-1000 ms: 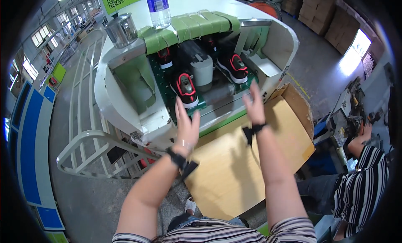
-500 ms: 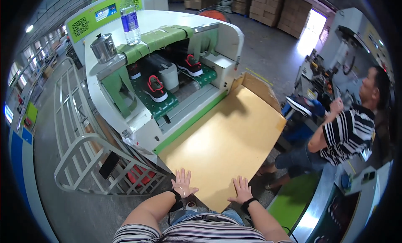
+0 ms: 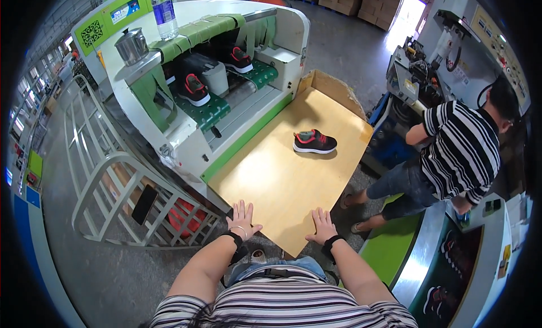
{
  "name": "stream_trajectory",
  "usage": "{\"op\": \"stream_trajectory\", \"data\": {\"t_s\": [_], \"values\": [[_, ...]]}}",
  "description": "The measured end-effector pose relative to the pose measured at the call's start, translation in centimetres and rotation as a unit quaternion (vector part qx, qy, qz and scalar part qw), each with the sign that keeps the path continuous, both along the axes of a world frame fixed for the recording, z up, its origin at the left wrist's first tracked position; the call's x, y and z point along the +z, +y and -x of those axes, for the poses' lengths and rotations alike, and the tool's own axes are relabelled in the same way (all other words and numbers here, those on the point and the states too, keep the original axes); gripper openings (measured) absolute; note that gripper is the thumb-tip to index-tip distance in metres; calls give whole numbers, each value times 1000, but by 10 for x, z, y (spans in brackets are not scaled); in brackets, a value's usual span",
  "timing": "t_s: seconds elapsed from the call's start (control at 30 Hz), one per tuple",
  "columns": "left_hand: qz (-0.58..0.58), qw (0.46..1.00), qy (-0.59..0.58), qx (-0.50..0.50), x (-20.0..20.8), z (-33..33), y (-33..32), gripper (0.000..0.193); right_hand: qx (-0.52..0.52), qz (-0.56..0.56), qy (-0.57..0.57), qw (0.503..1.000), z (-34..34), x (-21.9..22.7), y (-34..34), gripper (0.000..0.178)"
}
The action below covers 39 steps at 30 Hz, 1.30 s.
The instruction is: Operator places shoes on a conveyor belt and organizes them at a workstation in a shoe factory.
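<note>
My left hand (image 3: 244, 219) lies with fingers spread on the near left edge of a wooden board (image 3: 265, 198). On the board's near right edge rests my right hand (image 3: 321, 226), its fingers also apart. Neither hand holds anything. A black and red sneaker (image 3: 314, 141) with a white sole stands on the far right part of the board, away from both hands. Beyond the board, a white and green machine (image 3: 197, 158) has two perforated green belts. One sneaker (image 3: 193, 90) sits on its left belt and another sneaker (image 3: 239, 60) on the right belt.
A co-worker (image 3: 460, 153) in a striped shirt stands at right beside machinery. A metal rack (image 3: 107, 187) holding a phone (image 3: 145, 204) stands at left. A bottle (image 3: 164, 16) and a metal pot (image 3: 131, 47) sit on the machine. More sneakers (image 3: 433, 301) lie at lower right.
A sneaker now stands on the board, which was bare before. The co-worker has turned away and lowered an arm to the right. My hands stay on the board; the whole view has shifted slightly.
</note>
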<state>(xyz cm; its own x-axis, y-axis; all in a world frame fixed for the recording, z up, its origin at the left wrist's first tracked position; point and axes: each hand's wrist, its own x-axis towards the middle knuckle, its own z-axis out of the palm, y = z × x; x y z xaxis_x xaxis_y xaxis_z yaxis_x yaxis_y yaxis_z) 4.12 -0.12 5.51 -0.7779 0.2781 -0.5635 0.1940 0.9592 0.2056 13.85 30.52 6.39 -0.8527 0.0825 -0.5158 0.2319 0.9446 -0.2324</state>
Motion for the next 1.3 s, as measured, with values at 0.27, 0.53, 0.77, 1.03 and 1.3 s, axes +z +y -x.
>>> {"op": "stream_trajectory", "data": {"t_s": [0.27, 0.53, 0.77, 1.03, 1.3], "values": [[1, 1000, -20, 6, 3, 12, 11, 97, 16, -37, 54, 998, 25, 14, 15, 88], [16, 1000, -11, 24, -4, 2, -2, 99, -85, 157, 334, 925, 204, -2, 71, 71], [-93, 994, 20, 43, -14, -3, 13, 87, -257, 319, 220, 885, 356, -63, 164, 66], [-37, 894, -114, 432, -85, -181, -98, 64, 111, 288, 379, 872, 331, -13, -12, 28], [-127, 826, -130, 533, -63, -255, -146, 65, 411, 217, 217, 859, 279, 24, -123, 15]]}}
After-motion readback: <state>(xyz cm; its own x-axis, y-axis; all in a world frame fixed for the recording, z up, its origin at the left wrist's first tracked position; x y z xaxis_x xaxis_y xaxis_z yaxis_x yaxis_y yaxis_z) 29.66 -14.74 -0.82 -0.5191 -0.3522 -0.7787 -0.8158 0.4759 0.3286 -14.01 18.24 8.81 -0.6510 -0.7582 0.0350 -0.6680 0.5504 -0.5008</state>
